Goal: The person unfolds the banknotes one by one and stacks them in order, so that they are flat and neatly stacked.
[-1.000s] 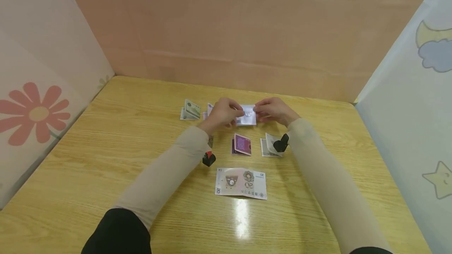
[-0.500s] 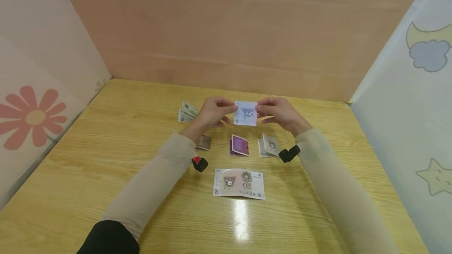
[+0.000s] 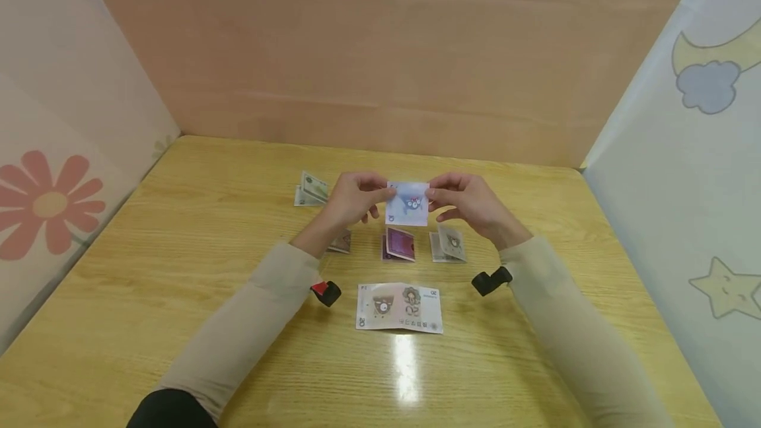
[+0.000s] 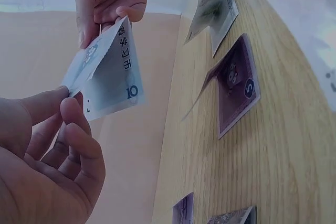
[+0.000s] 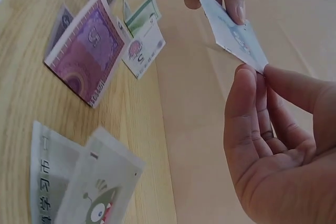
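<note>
My left hand [image 3: 352, 198] and right hand [image 3: 475, 203] hold a folded light-blue play banknote [image 3: 407, 207] marked 10 above the table. Thumb and fingers of the left hand pinch one side edge, and the right hand pinches the opposite edge. In the left wrist view the blue note [image 4: 113, 74] hangs folded, with its two halves spread a little apart. Just below it in the head view stands a folded purple banknote [image 3: 400, 244]. A folded grey-white banknote [image 3: 448, 245] stands to the right of that one.
A flat, creased 20 banknote [image 3: 399, 309] lies nearest the body. A folded green banknote [image 3: 313, 188] stands at the back left. The left hand partly covers a brown banknote [image 3: 341, 242]. A pale violet 5 note [image 5: 144, 51] shows in the right wrist view.
The blue banknote has come up off the back of the table and toward the body, carried by both hands. The other banknotes stay where they were.
</note>
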Available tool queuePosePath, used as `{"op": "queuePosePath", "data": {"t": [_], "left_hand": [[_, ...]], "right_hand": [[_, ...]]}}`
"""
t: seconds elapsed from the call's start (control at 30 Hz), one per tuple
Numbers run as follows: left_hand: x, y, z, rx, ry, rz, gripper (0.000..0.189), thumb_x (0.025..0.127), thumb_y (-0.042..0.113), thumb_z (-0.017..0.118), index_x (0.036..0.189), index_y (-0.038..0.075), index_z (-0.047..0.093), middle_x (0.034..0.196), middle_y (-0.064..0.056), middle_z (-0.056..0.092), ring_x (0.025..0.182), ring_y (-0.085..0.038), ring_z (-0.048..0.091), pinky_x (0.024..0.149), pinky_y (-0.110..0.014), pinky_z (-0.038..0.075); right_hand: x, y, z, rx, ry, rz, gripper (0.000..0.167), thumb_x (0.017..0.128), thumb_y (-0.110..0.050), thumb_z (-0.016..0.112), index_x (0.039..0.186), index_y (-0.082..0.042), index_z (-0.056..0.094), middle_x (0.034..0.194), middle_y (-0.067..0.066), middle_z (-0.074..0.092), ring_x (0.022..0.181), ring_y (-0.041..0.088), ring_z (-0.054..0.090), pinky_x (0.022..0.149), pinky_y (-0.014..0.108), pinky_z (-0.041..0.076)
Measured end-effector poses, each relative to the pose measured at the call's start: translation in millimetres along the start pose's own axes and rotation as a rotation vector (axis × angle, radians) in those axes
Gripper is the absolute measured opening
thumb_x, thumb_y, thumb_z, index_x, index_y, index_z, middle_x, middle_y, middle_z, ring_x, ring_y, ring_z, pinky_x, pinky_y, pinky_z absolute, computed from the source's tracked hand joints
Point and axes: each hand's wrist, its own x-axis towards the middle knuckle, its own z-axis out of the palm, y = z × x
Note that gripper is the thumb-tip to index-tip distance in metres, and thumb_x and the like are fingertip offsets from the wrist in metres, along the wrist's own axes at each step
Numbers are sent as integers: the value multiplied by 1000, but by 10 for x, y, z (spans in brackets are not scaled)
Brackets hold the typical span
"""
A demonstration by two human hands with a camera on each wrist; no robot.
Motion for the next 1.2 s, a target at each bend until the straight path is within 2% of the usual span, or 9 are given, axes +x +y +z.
{"op": "queuePosePath", "data": {"t": [0.2, 0.3, 0.43, 0.57, 0.67, 0.8, 0.9, 1.07, 1.2], "left_hand": [[-119, -7, -48, 15, -17, 42, 15, 94, 19, 74, 103, 8, 75, 93, -8, 73, 55, -17, 55, 47, -25, 44], [-204, -8, -76, 22, -34, 42, 17, 94, 19, 75, 105, 7, 75, 92, -9, 73, 55, -16, 55, 47, -25, 43], [-320, -23, -110, -15, -72, 15, 16, 93, 18, 75, 105, 7, 75, 91, -11, 71, 56, -18, 53, 46, -24, 41], [-429, -57, -121, -73, -117, -39, 14, 92, 16, 76, 102, 7, 75, 88, -11, 70, 56, -19, 52, 47, -24, 40], [-492, -73, -112, -83, -137, -45, 14, 92, 16, 76, 101, 6, 75, 85, -9, 69, 55, -17, 51, 48, -24, 41], [-545, -96, -102, -85, -150, 2, 14, 92, 12, 75, 102, 2, 75, 83, -8, 69, 54, -15, 51, 48, -23, 42], [-571, -115, -103, -108, -145, 16, 14, 93, 9, 74, 102, 0, 74, 82, -7, 69, 53, -15, 51, 47, -23, 41], [-605, -164, -131, -160, -121, -3, 11, 93, 7, 73, 101, -1, 73, 80, -3, 69, 52, -13, 51, 47, -22, 41], [-644, -197, -152, -178, -106, -20, 11, 93, 5, 73, 101, -2, 72, 81, -2, 71, 52, -12, 51, 48, -23, 41]], "right_hand": [[-136, 2, 61, -16, -28, -39, 26, 99, -13, 66, 118, 4, 61, 104, 12, 68, 90, 31, 68, 71, 35, 59], [-229, 7, 86, -45, -49, -73, 28, 98, -16, 68, 118, 3, 62, 105, 14, 70, 93, 34, 69, 73, 39, 60], [-333, 6, 112, -65, -38, -119, 29, 98, -19, 68, 119, 1, 64, 111, 15, 69, 96, 29, 70, 76, 42, 60], [-394, -12, 146, -63, -31, -179, 30, 101, -21, 64, 120, 2, 64, 119, 17, 66, 105, 28, 68, 81, 40, 59], [-411, -30, 179, -77, -80, -223, 31, 104, -22, 60, 122, 2, 65, 125, 16, 66, 116, 31, 63, 90, 43, 55], [-425, -51, 218, -109, -169, -254, 30, 106, -22, 55, 120, 1, 68, 127, 13, 66, 121, 31, 59, 98, 46, 50], [-438, -57, 231, -132, -197, -254, 29, 106, -21, 53, 117, 1, 69, 123, 12, 68, 115, 29, 62, 97, 44, 51], [-449, -26, 189, -205, -163, -222, 26, 106, -18, 54, 113, 2, 70, 117, 11, 70, 107, 26, 64, 93, 45, 53], [-500, 4, 117, -280, -142, -164, 25, 103, -23, 61, 115, -4, 71, 115, 8, 71, 105, 24, 63, 93, 45, 51]]}}
